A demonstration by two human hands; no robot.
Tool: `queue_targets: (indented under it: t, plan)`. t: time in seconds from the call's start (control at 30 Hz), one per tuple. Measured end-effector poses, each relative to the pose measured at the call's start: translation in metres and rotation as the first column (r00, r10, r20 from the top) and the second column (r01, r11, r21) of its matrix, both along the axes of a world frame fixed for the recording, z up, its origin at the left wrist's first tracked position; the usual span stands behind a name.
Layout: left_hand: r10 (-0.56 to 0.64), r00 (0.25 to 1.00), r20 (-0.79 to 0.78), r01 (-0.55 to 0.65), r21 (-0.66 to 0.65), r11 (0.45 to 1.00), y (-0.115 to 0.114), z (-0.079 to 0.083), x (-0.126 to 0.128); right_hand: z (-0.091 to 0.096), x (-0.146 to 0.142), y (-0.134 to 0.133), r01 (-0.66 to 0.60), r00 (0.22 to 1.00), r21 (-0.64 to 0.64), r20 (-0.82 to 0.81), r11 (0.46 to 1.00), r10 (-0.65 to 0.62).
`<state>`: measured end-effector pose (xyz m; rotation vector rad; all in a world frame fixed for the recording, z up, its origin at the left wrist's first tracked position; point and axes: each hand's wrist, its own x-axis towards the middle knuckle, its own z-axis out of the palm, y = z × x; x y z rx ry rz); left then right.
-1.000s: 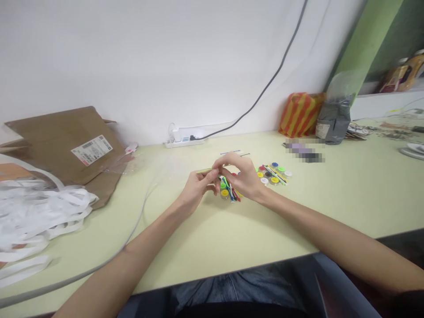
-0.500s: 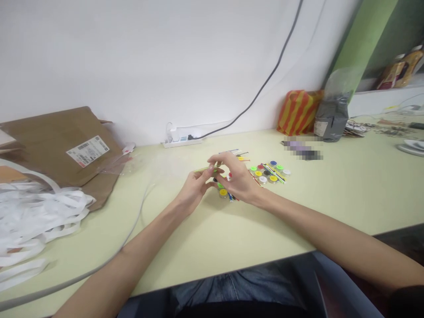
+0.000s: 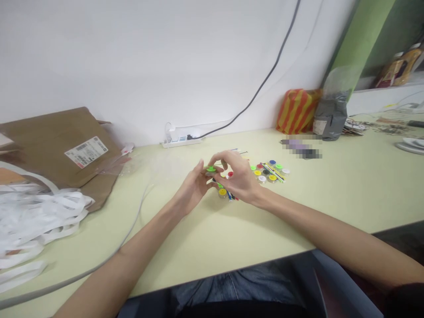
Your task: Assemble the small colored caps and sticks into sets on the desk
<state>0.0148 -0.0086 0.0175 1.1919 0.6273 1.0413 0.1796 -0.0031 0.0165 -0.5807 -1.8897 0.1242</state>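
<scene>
A pale yellow-green tabletop [image 3: 347, 201] runs along a white wall [image 3: 132, 57], with the person's two bare forearms reaching in over its front edge. At the far left lie a brown cardboard mailer [image 3: 43, 143] bearing a white shipping label [image 3: 86, 152] and a heap of white paper strips [image 3: 36, 216]. A grey cable [image 3: 99, 265] curves across the near left of the tabletop. Against the wall sit a white power strip [image 3: 181, 141] with a black cable [image 3: 265, 84] rising from it, an orange-and-yellow striped bag [image 3: 298, 112] and a grey pouch [image 3: 330, 119]. A pixelated object [image 3: 301, 148] lies just in front of them. Mid-table, the left hand [image 3: 192, 187] and right hand [image 3: 236, 176] come together above a cluster of small round coloured caps [image 3: 268, 173] and thin coloured sticks. The left fingers [image 3: 207, 173] are closed narrowly on a bright green cap [image 3: 210, 168], held in the air at the fingertips. The right fingers [image 3: 220, 157] arch just above it, and whether they touch it cannot be told. A yellow cap [image 3: 222, 192] sits under the hands.
</scene>
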Motion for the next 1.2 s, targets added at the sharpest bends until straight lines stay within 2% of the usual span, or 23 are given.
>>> queue_targets:
  t: [0.17,0.77,1.03,1.2]
  plan:
    - [-0.003,1.0,0.004,0.003,0.018,1.0,0.0012,-0.0021,-0.0015,-0.001,-0.0001,0.0016,0.013,1.0,0.005,0.005,1.0,-0.013]
    - [-0.021,1.0,-0.013,0.021,0.063,0.998,0.0009,-0.0035,-0.0036,0.0011,0.002,0.0009,0.007,0.998,-0.108,-0.063,0.994,-0.013]
    - [-0.022,0.997,-0.072,0.03,0.1,0.995,-0.0008,-0.0001,-0.0032,-0.0003,0.0013,0.002,-0.025,0.996,-0.137,-0.083,0.99,0.014]
    - [-0.041,0.984,-0.171,0.064,0.131,0.989,-0.0025,-0.0056,0.0001,-0.0048,0.002,0.0078,-0.054,0.996,-0.12,-0.08,0.991,0.045]
